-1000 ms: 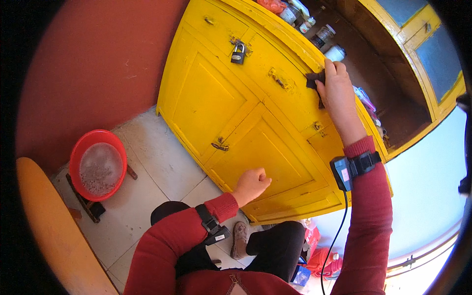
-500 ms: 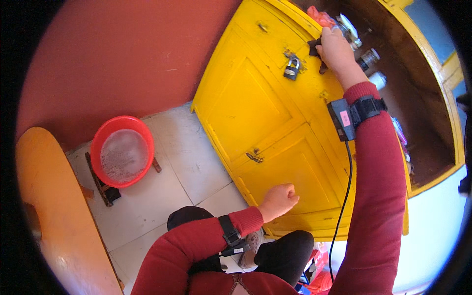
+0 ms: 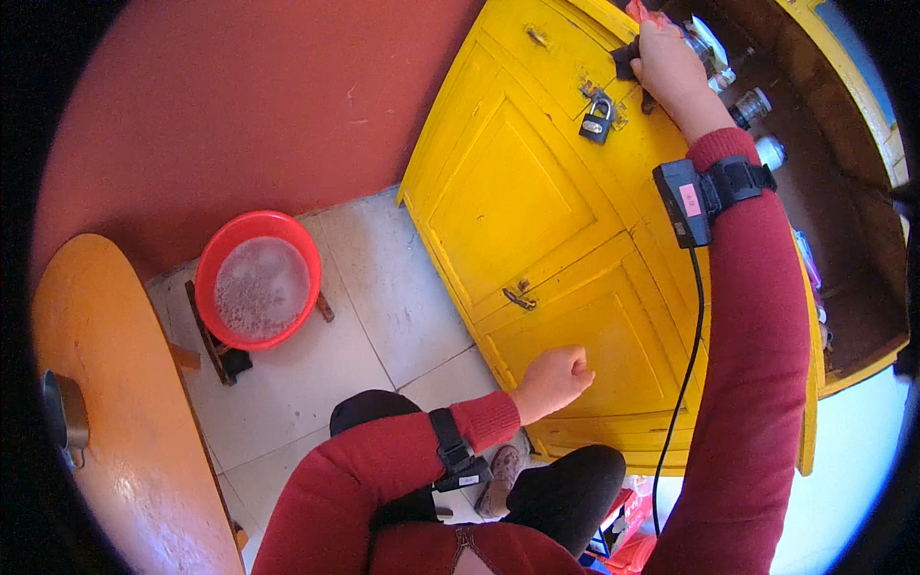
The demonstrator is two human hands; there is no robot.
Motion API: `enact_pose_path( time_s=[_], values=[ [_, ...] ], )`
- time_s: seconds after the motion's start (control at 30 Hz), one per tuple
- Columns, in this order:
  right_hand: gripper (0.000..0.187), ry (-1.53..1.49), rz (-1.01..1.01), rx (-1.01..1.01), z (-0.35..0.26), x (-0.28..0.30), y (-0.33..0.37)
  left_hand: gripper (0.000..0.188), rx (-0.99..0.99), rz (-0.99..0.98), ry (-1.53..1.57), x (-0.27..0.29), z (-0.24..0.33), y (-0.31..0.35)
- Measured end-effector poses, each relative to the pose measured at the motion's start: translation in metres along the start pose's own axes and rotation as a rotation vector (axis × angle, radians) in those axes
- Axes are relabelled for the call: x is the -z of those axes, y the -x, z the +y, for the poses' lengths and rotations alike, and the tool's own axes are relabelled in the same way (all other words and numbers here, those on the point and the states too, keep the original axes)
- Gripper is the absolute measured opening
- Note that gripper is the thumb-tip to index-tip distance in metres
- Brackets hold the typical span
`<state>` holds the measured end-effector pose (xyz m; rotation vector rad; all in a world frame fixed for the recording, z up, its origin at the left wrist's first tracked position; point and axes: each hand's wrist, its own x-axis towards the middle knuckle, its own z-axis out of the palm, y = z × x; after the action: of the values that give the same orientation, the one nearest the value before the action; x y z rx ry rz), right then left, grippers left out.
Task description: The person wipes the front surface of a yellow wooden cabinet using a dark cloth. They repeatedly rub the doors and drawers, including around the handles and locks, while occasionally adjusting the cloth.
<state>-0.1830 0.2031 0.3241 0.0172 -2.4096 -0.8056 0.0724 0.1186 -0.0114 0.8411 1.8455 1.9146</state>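
Inspected from beside the yellow cabinet (image 3: pixel 517 182): its brown open shelf (image 3: pixel 824 182) bears a clear jar (image 3: pixel 752 107), a white container (image 3: pixel 770 151) and a reddish bag (image 3: pixel 648 13). The tiled floor (image 3: pixel 287 407) carries a low wooden stand (image 3: pixel 203 321) supporting a red basin (image 3: pixel 257 222); the orange table (image 3: pixel 134 383), a metal cup (image 3: pixel 63 417).

One yellow cabinet (image 3: pixel 513 187), one dark cloth (image 3: pixel 625 61), one padlock (image 3: pixel 595 126), one red basin (image 3: pixel 205 278), two wrist straps (image 3: pixel 736 180)

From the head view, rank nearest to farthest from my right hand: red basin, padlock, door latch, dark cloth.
1. Dark cloth: in your right hand.
2. Padlock: high on yellow cabinet.
3. Door latch: lower on that cabinet.
4. Red basin: far left.
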Motion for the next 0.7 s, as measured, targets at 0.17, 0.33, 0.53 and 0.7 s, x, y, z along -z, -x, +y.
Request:
enact_pose_path(
  time_s=[0.17, 0.33, 0.53, 0.7],
  values=[
    [0.038, 0.038, 0.044, 0.080, 0.009, -0.005, 0.002, 0.024, 0.035, -0.001, -0.058, 0.007, 0.003, -0.001],
    [0.038, 0.014, 0.097, 0.116, 0.023, -0.017, 0.002, 0.028, 0.103, -0.002, -0.003, 0.009, 0.003, -0.002],
    [0.051, 0.059, 0.128, 0.135, 0.029, -0.021, 0.004, 0.025, 0.048, 0.046, -0.036, 0.007, -0.001, -0.003],
    [0.048, 0.027, 0.199, 0.134, 0.030, -0.023, 0.011, 0.023, 0.037, 0.059, -0.022, 0.005, -0.004, -0.005]
  ],
)
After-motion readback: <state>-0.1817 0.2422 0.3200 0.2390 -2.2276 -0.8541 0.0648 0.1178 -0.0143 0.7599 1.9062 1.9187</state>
